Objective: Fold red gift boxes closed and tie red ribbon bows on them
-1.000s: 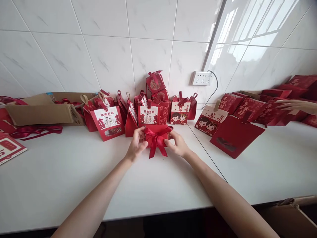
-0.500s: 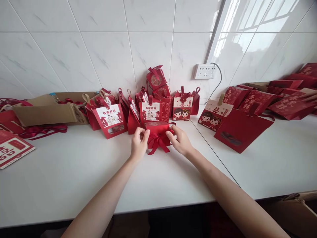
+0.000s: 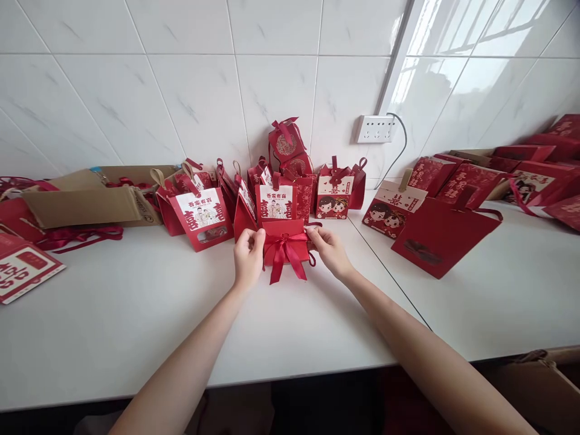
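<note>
A small red gift box point(image 3: 284, 228) stands on the white table in front of me, with a shiny red ribbon bow point(image 3: 287, 249) across its front and two tails hanging down. At its left side, my left hand point(image 3: 248, 257) is closed, thumb and fingers pinching the end of the bow's loop. My right hand point(image 3: 330, 251) pinches the bow's other side between thumb and forefinger. Dark red cord shows beside the box near my right fingers. Just behind stands a red and white printed gift box point(image 3: 276, 202).
Several red gift boxes with strap handles point(image 3: 203, 217) stand along the tiled wall. At left lies an open cardboard box point(image 3: 86, 208) with red ribbons point(image 3: 81, 237). On the right are a plain red box point(image 3: 446, 232) and piled red boxes point(image 3: 525, 154). A power strip point(image 3: 376, 129) hangs on the wall.
The small box has shifted slightly left and tipped, and its bow shows more fully. My left hand moved a little left. In the right-hand pile, a box now shows a printed figure.
</note>
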Demonstrator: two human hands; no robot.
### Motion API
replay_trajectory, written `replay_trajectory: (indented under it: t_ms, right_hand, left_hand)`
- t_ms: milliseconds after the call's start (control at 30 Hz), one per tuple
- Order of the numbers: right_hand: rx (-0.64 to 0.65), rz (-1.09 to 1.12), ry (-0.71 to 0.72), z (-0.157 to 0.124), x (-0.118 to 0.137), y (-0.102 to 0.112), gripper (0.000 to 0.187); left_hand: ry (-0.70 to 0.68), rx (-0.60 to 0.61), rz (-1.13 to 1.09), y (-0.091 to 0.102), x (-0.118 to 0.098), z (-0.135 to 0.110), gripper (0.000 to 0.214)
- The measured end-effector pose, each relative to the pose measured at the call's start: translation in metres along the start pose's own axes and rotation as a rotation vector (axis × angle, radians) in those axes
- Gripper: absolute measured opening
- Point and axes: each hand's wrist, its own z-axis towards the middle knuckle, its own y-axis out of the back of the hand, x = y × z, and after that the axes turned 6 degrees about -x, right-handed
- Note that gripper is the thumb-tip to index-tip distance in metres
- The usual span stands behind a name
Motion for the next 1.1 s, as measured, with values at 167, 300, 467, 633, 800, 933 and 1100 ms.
replay_trajectory:
  t_ms: [167,300,467,633,800,933,1100]
  right_hand:
    - [-0.089,0.016,0.018,-0.001,-0.002,-0.004,0.045]
    - [-0.083,0.021,0.022,-0.003,-0.002,-0.005,0.044]
    - [-0.077,0.011,0.020,-0.004,-0.002,-0.005,0.044]
    - [-0.081,-0.021,0.049,-0.006,0.001,-0.006,0.044]
    - [-0.061,-0.017,0.079,-0.007,0.001,-0.007,0.041]
    - [-0.072,-0.076,0.083,-0.003,0.005,-0.004,0.037]
    - [-0.366,-0.398,0.415,-0.030,0.032,0.002,0.023]
  left_hand:
    - [0.038,0.042,-0.062,0.000,0.004,-0.004,0.037]
    - [0.066,0.045,-0.109,0.000,0.002,-0.005,0.029]
    - [0.027,0.181,0.118,0.005,-0.004,-0.004,0.036]
    - [-0.043,0.177,0.214,0.007,-0.002,-0.002,0.045]
    - [0.015,0.176,0.155,0.000,-0.007,-0.007,0.060]
    - [0.078,0.176,0.125,-0.005,-0.011,-0.009,0.055]
    - [0.088,0.157,0.063,-0.008,-0.005,-0.009,0.051]
